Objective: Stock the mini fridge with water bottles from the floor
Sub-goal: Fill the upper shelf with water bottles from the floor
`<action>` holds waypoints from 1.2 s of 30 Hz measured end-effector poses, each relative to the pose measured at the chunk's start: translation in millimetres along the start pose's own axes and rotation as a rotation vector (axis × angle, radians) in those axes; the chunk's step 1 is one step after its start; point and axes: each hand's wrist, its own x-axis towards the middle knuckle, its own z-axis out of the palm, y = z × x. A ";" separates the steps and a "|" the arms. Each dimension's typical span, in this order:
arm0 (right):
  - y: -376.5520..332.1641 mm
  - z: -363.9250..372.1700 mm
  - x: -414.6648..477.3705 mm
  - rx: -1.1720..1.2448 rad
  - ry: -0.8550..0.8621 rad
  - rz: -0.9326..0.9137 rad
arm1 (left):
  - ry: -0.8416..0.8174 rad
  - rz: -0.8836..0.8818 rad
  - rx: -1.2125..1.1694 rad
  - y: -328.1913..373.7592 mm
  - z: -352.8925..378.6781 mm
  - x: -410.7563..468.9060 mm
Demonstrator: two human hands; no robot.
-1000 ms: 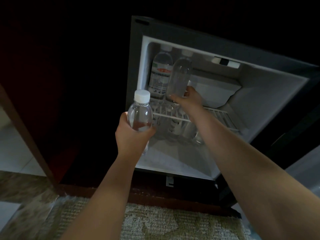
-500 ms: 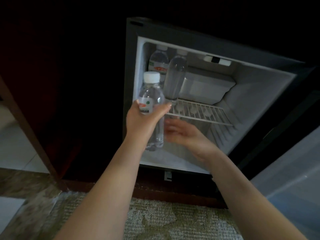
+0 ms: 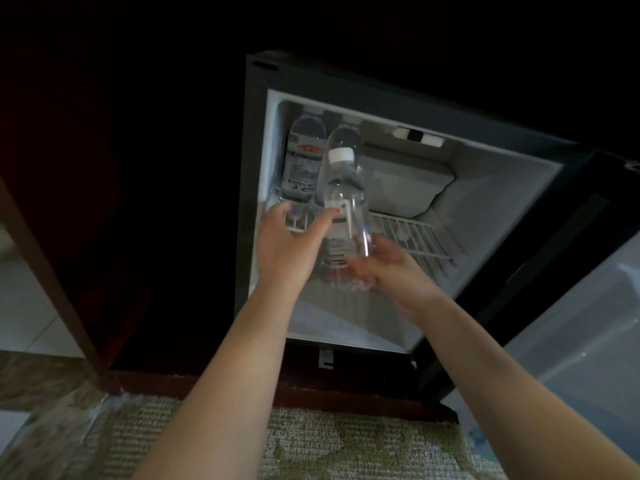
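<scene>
Carrying hand: the right hand [image 3: 394, 271] wraps the base of the clear plastic water bottle with a white cap [image 3: 346, 216] — it is blurred, but the fingers look curled round it.
Left hand: the left hand [image 3: 287, 247] is spread, only its thumb touching the label; it is not gripping.
Bottle: near upright, in the mouth of the open grey mini fridge [image 3: 485, 209], not yet on the white wire shelf [image 3: 408, 237].
Shelf: two standing bottles [image 3: 304, 157] fill its back-left corner.
Doing it well: probably set it just beside that pair — base flat across the wires, clear of the white freezer box [image 3: 405, 181], letting go only once it stands.
</scene>
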 end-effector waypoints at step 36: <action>7.9 -28.7 137.5 0.054 0.323 -0.064 | 0.139 0.254 0.478 -29.0 -18.9 4.7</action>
